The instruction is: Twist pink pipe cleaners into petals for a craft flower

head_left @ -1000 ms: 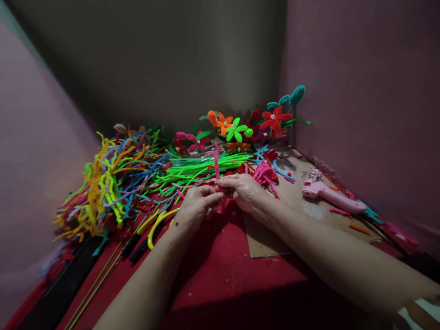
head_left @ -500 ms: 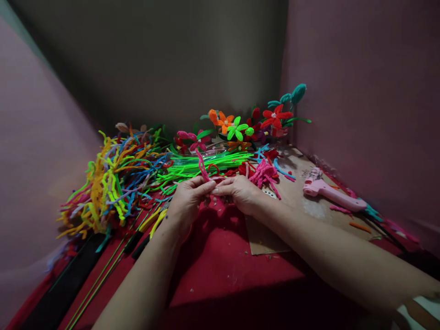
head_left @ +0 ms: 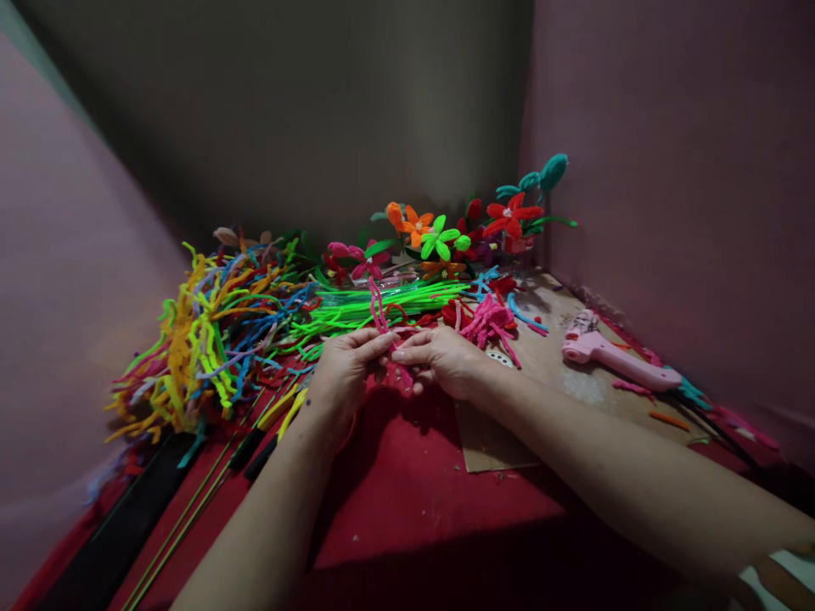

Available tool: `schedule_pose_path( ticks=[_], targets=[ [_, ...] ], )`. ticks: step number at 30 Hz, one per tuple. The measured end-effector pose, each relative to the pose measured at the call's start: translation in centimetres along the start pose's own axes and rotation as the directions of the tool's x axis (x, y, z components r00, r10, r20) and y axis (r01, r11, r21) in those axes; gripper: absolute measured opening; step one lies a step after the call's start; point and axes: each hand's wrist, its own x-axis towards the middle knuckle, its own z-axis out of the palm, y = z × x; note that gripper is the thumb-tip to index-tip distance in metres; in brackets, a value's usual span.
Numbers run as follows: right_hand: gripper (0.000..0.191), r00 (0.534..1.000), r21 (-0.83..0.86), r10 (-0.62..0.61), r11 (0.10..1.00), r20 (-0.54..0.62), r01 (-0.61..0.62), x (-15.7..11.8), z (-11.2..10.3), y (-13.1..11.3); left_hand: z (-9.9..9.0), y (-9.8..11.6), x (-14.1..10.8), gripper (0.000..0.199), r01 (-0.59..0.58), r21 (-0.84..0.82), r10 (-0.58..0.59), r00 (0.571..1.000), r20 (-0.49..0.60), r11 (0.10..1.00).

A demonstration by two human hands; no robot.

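Between my two hands is a pink pipe cleaner (head_left: pixel 377 304), with bent strands rising above the fingers and a short end showing below them. My left hand (head_left: pixel 351 361) is closed, pinching it between thumb and forefinger. Close beside it, my right hand (head_left: pixel 439 358) pinches the same pink piece, its fingertips almost touching the left thumb. Parts of the piece are hidden behind the fingers. Just beyond the right hand lies a bunch of pink pipe cleaners (head_left: pixel 490 320). Behind both hands is a bundle of bright green pipe cleaners (head_left: pixel 407 299).
A pile of mixed-colour pipe cleaners (head_left: pixel 204 331) stands at left, near yellow-handled pliers (head_left: pixel 286 416). Finished pipe-cleaner flowers (head_left: pixel 439 238) line the back. A pink glue gun (head_left: pixel 615 356) rests on cardboard (head_left: pixel 573 390) at right. Red cloth (head_left: pixel 407 492) covers the table.
The raised pink strands have shifted slightly right. A pink end now shows below my fingers, and my right fingers have spread a little around it.
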Motion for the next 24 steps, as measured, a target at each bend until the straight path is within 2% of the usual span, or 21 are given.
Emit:
schedule_pose_path(
  ticks=[10, 18, 20, 24],
  targets=[
    [0.01, 1.0, 0.042, 0.011, 0.999, 0.003, -0.011, -0.2, 0.1, -0.4, -0.2, 0.1, -0.1, 0.02, 0.025, -0.022, -0.025, 0.999, 0.02, 0.999],
    [0.022, 1.0, 0.028, -0.016, 0.999, -0.018, 0.017, 0.1, 0.0, -0.2, -0.2, 0.1, -0.2, 0.02, -0.006, -0.025, 0.004, 0.997, -0.073, 1.0],
    [0.021, 0.999, 0.015, -0.025, 1.0, -0.031, 0.026, 0.2, -0.1, -0.1, -0.2, 0.3, -0.3, 0.018, -0.034, -0.009, 0.034, 0.998, -0.05, 0.999],
    [0.015, 0.999, -0.041, -0.029, 0.999, -0.037, 0.027, 0.2, -0.2, -0.2, -0.6, 1.0, -0.5, 0.013, -0.086, 0.144, 0.072, 0.992, 0.101, 0.986]
  ],
)
